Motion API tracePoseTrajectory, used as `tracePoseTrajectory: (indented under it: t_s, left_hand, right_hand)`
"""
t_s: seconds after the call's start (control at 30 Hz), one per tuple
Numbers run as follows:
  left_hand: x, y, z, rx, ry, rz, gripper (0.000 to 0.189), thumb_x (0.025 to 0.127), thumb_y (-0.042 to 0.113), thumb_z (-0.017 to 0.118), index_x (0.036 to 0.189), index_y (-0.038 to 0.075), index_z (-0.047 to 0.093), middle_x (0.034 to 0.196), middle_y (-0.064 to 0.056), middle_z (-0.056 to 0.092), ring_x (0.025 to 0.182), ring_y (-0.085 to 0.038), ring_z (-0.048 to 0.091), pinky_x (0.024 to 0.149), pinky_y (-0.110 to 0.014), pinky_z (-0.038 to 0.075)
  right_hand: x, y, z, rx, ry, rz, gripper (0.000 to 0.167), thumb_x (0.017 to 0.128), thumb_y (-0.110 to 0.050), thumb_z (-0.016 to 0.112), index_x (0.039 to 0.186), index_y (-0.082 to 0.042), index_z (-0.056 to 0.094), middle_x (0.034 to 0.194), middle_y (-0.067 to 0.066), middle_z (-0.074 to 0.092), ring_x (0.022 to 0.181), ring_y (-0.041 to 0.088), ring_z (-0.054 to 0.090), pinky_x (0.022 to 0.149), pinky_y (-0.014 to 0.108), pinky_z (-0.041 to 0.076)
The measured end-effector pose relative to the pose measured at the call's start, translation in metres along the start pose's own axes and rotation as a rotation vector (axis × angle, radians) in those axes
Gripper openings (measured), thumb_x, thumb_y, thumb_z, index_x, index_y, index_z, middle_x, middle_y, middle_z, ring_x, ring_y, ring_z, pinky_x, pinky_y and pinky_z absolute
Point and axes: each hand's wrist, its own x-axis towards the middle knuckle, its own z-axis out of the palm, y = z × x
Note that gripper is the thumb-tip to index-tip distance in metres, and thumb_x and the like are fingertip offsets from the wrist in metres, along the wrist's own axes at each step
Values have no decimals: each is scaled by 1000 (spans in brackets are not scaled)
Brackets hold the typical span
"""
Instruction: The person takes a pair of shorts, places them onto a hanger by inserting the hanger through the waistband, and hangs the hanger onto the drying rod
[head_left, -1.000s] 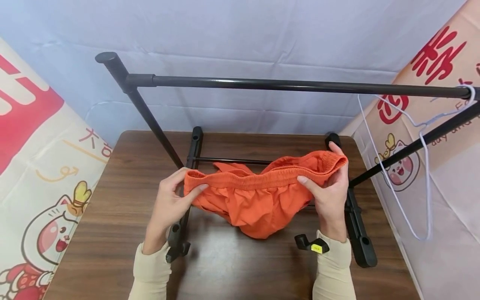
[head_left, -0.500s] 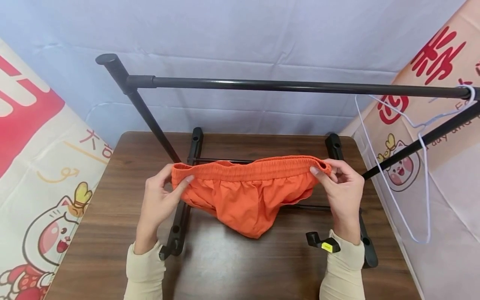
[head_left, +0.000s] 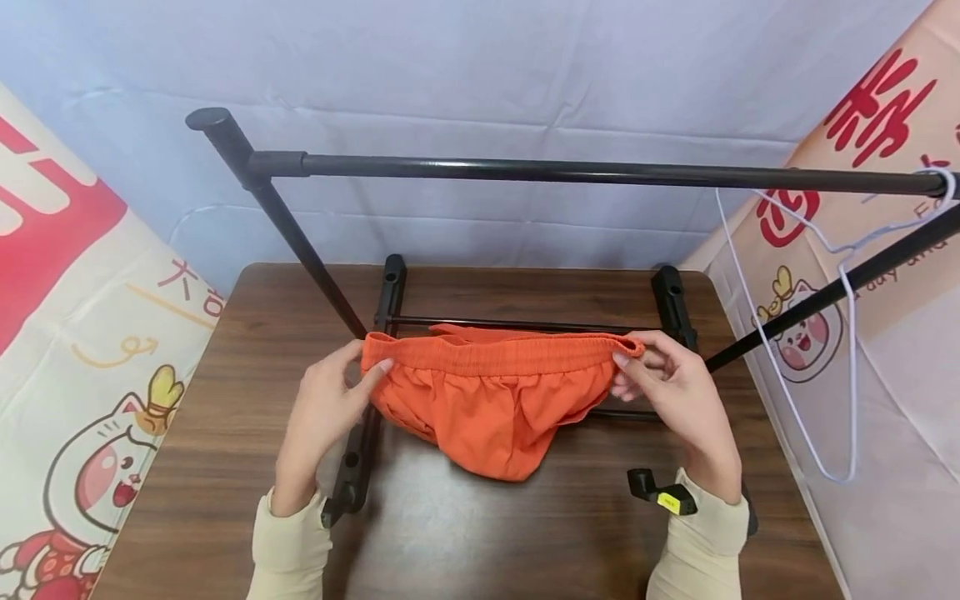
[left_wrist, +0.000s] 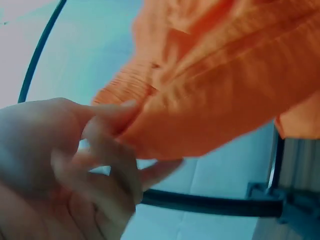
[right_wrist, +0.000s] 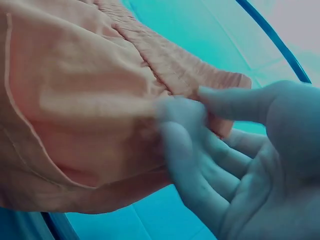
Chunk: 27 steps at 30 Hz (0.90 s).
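Orange shorts (head_left: 491, 417) with a gathered elastic waistband hang between both hands above the table, waistband uppermost. At the waistband's left end, my left hand (head_left: 322, 408) pinches the cloth, thumb on the near face. My right hand (head_left: 686, 400) pinches the opposite end between thumb and fingers. In the left wrist view, the fingers curl beneath the orange cloth (left_wrist: 215, 100). The right wrist view has the thumb at the waistband (right_wrist: 175, 75), with some fingers blurred against the cloth. The shorts' far side is mostly hidden.
A black garment rack (head_left: 525, 170) stands on the brown wooden table (head_left: 465, 542), its top bar crossing beyond the hands. A white hanger (head_left: 852, 358) hangs at the bar's right end. Light cloth walls surround the table, with printed panels at left and right.
The shorts' waistband has been drawn out straighter, then lowered slightly. My right hand has moved right and turned inward; my left hand has shifted a little left. Both keep hold of the waistband.
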Motion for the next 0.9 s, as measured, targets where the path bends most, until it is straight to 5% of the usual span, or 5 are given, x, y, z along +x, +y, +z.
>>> tracePoseTrajectory:
  t_s: [0.13, 0.3, 0.47, 0.67, 0.9]
  left_hand:
    - [-1, 1, 4, -282, -140, -91, 27, 106, 33, 63, 128, 17, 61, 77, -11, 76, 61, -25, 76, 61, -30, 60]
    - [-2, 9, 7, -438, -60, -1, 28, 105, 33, 66, 123, 12, 61, 104, -13, 75, 82, -19, 80, 74, -25, 62]
    - [-2, 29, -1, -514, 91, 205, 24, 99, 10, 72, 119, 4, 61, 115, -10, 66, 98, -16, 70, 86, -19, 59]
    - [8, 55, -16, -524, 194, 536, 43, 83, -9, 78, 122, -2, 64, 133, -16, 60, 128, -29, 59, 106, -23, 54]
    - [25, 77, -34, -301, 352, 797, 43, 84, 8, 74, 123, -7, 65, 133, -27, 59, 129, -37, 57, 109, -24, 50]
  right_hand:
    - [-1, 1, 3, 3, -2, -36, 32, 99, -8, 72, 128, -1, 61, 99, -5, 81, 86, 13, 80, 75, 24, 63]
    - [-6, -4, 4, 137, 152, -137, 39, 94, 3, 73, 131, 5, 61, 107, -11, 80, 94, 5, 78, 84, 16, 60]
    - [-4, -9, 10, 542, 227, -461, 53, 84, 29, 57, 136, 17, 52, 123, 12, 76, 108, 16, 73, 93, 20, 58]
    - [7, -39, 17, 899, 318, -718, 49, 84, 26, 44, 132, 18, 46, 130, 28, 60, 109, 29, 64, 95, 31, 57]
    - [21, -91, 16, 735, 570, -767, 39, 84, 13, 40, 122, 8, 46, 129, 24, 50, 115, 33, 55, 98, 34, 51]
